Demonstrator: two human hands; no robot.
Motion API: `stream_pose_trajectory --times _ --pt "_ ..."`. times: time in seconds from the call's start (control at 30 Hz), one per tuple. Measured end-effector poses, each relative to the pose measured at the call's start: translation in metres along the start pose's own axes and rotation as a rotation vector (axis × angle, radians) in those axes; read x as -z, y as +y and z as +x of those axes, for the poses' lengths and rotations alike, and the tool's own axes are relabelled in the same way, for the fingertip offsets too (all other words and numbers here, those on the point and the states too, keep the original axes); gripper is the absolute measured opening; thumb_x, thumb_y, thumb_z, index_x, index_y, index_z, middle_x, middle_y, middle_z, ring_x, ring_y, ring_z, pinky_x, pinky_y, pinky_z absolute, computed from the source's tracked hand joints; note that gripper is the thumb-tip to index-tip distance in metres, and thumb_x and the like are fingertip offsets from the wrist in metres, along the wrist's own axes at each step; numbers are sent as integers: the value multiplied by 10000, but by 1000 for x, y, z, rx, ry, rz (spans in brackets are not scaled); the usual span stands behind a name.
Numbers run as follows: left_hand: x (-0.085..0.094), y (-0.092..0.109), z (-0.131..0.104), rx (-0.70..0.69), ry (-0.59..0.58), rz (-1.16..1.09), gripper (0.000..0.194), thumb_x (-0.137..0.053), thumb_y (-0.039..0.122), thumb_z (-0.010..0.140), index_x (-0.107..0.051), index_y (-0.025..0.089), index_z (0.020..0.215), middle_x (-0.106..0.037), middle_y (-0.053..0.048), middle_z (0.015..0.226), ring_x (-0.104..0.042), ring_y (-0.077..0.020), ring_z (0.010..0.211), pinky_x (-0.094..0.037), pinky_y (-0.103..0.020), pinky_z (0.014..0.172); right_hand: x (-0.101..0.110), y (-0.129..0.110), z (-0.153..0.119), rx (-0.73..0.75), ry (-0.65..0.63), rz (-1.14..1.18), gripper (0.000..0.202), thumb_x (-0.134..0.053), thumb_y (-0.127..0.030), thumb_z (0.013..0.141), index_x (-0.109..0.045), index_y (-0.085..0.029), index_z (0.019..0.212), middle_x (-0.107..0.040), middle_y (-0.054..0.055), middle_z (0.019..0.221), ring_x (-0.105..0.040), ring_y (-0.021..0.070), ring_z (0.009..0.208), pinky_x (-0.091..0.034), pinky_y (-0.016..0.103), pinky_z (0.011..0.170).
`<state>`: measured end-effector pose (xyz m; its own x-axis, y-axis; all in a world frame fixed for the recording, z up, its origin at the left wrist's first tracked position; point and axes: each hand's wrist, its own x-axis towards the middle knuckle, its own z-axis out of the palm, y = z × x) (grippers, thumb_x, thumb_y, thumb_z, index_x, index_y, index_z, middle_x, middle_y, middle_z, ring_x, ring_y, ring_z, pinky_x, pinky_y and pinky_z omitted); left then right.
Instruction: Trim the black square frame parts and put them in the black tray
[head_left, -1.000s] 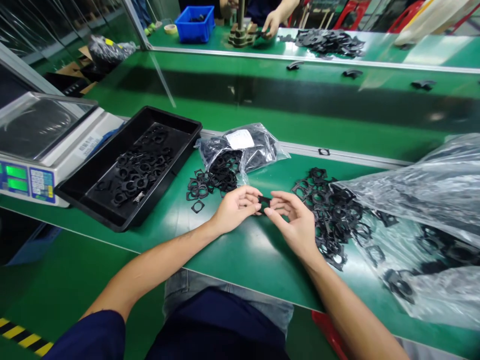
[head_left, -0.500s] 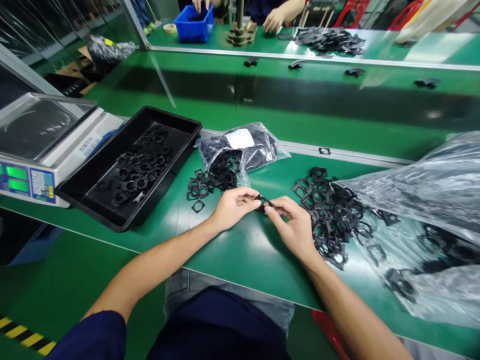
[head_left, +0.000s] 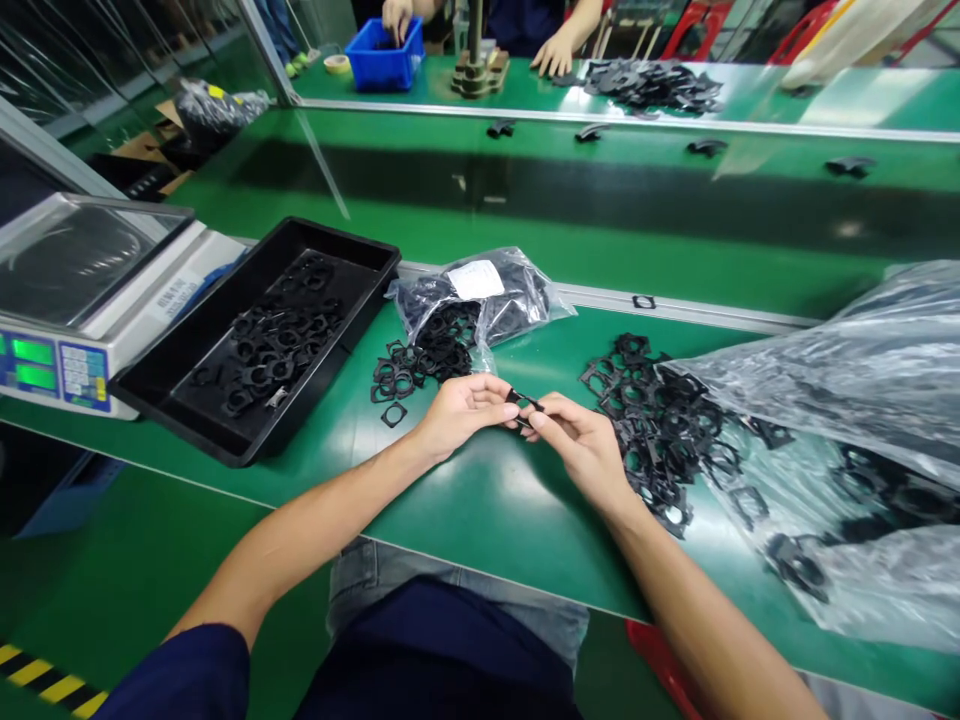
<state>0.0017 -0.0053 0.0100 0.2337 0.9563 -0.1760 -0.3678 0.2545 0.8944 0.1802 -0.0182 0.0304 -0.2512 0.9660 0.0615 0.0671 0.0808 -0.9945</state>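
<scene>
1 black frame [head_left: 529, 401], pinched by left hand [head_left: 465, 411] and right hand [head_left: 585, 442], slants lengthwise down rightward.

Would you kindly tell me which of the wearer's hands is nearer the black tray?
The left hand, to the right of the black tray; the right hand is farther right.
</scene>
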Motion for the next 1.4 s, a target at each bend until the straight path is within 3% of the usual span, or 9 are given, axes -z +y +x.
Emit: stream_pose_trajectory --times 0.27,0.43,0.6,0.93,1.13,1.4 --pt "0 0 0 -12 25 19 411 -929 412 584 -732 111 782 -728 -28 731 -667 -114 664 -562 -252 682 1 -2 0 15 -27 -59 400 -685 -604 857 -711 -214 772 -649 17 734 -628 156 649 -537 283 630" --pt "5 1 2 39 -56 40 426 -925 440 582 -759 102 781 -734 -53 722 -674 -135 645 -561 -271 666 0 1 -1 25 30 -64 373 -714 -588 839 -722 -221 776 -667 22 749 -645 161 632 -564 292 628" --pt "10 3 4 85 -153 95 417 -909 462 609 -767 106 772 -745 -68 746 -690 -146 666 -563 -277 692 1 -1 0 -26 15 -2 369 -763 -572 793 -718 -210 735 -676 16 712 -646 156 581 -563 287 602" --pt "12 9 4 98 -198 172 352 -908 365 632 -762 122 841 -710 -18 717 -639 -108 661 -501 -234 668 -1 0 0 -185 29 127 369 -811 -555 742 -727 -195 747 -702 12 594 -637 155 546 -551 295 603" --pt "7 4 4 45 -113 81 394 -908 386 631 -716 118 846 -699 -15 711 -677 -127 666 -544 -266 707 -2 0 4 -189 112 225 307 -880 -439 680 -759 -207 842 -694 -15 618 -608 131 541 -527 279 596" --pt "11 6 4 207 -242 -30 447 -922 389 626 -685 112 886 -716 -28 774 -708 -129 671 -579 -270 716 0 -4 3 -334 50 403 291 -894 -383 658 -716 -205 804 -687 -15 697 -591 118 544 -500 273 579"
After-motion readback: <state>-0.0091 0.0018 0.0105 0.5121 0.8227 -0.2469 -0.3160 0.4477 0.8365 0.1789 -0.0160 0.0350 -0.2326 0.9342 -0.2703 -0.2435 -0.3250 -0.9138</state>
